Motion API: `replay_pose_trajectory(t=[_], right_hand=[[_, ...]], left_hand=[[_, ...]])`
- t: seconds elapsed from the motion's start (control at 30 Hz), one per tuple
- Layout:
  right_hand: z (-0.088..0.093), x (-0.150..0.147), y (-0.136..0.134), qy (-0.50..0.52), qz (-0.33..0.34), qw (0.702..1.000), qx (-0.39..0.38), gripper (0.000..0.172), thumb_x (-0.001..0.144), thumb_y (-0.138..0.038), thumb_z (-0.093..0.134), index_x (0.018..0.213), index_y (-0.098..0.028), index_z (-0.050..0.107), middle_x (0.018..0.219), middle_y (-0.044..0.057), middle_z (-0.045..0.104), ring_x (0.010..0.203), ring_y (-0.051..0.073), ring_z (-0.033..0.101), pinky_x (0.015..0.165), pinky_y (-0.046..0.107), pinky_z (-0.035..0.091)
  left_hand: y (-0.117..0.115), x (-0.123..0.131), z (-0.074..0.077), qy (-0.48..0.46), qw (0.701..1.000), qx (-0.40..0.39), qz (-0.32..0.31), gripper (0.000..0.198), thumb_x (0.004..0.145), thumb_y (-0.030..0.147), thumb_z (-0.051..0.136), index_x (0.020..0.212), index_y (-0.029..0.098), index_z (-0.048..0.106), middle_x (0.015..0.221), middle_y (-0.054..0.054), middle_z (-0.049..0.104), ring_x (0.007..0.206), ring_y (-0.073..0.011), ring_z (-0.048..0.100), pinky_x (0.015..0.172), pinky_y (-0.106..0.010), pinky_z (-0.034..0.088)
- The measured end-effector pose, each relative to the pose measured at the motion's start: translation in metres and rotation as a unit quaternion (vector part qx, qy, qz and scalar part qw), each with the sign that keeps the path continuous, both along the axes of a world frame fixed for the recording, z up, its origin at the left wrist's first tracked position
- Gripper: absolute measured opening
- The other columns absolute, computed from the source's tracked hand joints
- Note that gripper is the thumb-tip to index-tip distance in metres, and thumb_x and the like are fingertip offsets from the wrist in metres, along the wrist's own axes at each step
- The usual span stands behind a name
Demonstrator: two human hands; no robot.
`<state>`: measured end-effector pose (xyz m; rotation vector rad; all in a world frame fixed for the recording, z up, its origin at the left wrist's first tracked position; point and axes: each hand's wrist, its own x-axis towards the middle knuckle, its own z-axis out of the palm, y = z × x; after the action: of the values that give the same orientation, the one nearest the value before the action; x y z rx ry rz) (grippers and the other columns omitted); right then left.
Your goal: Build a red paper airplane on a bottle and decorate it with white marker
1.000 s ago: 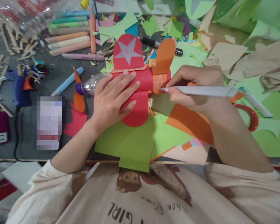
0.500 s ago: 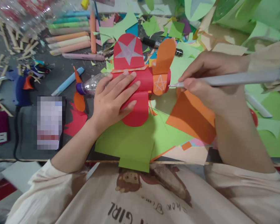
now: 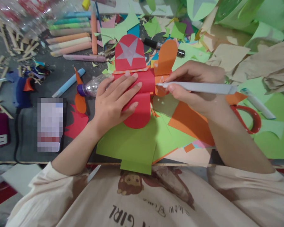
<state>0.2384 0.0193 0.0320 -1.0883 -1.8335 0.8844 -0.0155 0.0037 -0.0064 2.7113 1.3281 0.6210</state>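
Observation:
A model plane made from a plastic bottle wrapped in red paper lies on its side, its purple cap and orange paper propeller pointing left. The upper red wing bears a white star. My left hand lies over the body with fingers spread, pressing on it. At the tail, an orange paper fin sticks up. My right hand pinches a pale grey marker, its tip touching the lower orange tail piece. A drawn white star there is partly hidden by the fingers.
Red-handled scissors, green paper sheets and orange paper lie around the model. Several markers are at upper left. A blue glue gun, wooden stick pieces and a phone lie left.
My right hand has moved left with the marker, bringing its tip from beside the tail onto the orange piece. The red scissor handle now shows more fully. My left hand stays in place.

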Motion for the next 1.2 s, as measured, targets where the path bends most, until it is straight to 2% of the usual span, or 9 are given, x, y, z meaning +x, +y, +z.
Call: replay_pose_trajectory(t=[0.17,0.4,0.67,0.87,1.0,1.2], right_hand=[[0.0010,-0.0012,0.0000,-0.014,-0.006,1.000,0.019,0.009,0.081,-0.023,0.072,0.076,-0.028,0.068,0.065,-0.003,0.067,0.053,0.014,0.056,0.047,0.029,0.040],[-0.0001,-0.0012,-0.0006,-0.026,-0.013,1.000,0.006,0.010,0.082,-0.022,0.070,0.077,-0.031,0.068,0.068,-0.004,0.068,0.055,0.015,0.057,0.051,0.030,0.043],[0.0020,0.0026,0.0001,0.031,-0.014,0.999,0.002,0.008,0.083,-0.022,0.067,0.077,-0.027,0.069,0.072,-0.002,0.067,0.057,0.013,0.054,0.052,0.029,0.038],[0.0011,0.0062,0.0025,0.002,-0.061,0.998,0.009,0.013,0.085,-0.043,0.069,0.077,-0.033,0.069,0.071,-0.002,0.066,0.060,0.019,0.059,0.057,0.035,0.046],[-0.0003,0.0054,0.0023,-0.007,-0.061,0.998,0.000,0.012,0.086,-0.043,0.068,0.078,-0.034,0.069,0.072,-0.001,0.068,0.062,0.021,0.061,0.057,0.037,0.047],[-0.0025,0.0046,0.0024,-0.001,-0.057,0.998,0.002,0.013,0.084,-0.044,0.071,0.078,-0.033,0.069,0.072,-0.001,0.070,0.059,0.020,0.058,0.056,0.037,0.046]], left_hand=[[-0.0002,0.0002,-0.0004,-0.014,1.000,0.011,-0.010,0.043,0.100,0.038,0.045,0.141,0.028,0.053,0.146,-0.006,0.057,0.138,-0.0262,0.053,0.116,-0.046,0.038],[-0.0003,0.0004,0.0000,0.001,1.000,0.008,-0.001,0.043,0.101,0.040,0.044,0.142,0.029,0.052,0.146,-0.005,0.057,0.138,-0.0258,0.052,0.117,-0.047,0.037],[-0.0003,-0.0013,-0.0002,-0.011,1.000,0.011,-0.012,0.044,0.101,0.039,0.044,0.143,0.029,0.050,0.147,-0.005,0.057,0.139,-0.0241,0.051,0.118,-0.043,0.036],[-0.0006,0.0001,0.0008,-0.014,1.000,-0.010,0.000,0.044,0.101,0.042,0.043,0.143,0.033,0.051,0.147,-0.003,0.057,0.139,-0.0256,0.051,0.119,-0.047,0.035],[-0.0006,0.0007,0.0012,-0.010,1.000,-0.009,0.004,0.044,0.100,0.042,0.043,0.142,0.031,0.053,0.146,-0.004,0.057,0.138,-0.0273,0.052,0.117,-0.050,0.037],[-0.0007,0.0001,0.0007,-0.027,0.999,-0.020,-0.006,0.044,0.099,0.039,0.045,0.142,0.029,0.053,0.147,-0.006,0.057,0.139,-0.0273,0.051,0.119,-0.048,0.035]])
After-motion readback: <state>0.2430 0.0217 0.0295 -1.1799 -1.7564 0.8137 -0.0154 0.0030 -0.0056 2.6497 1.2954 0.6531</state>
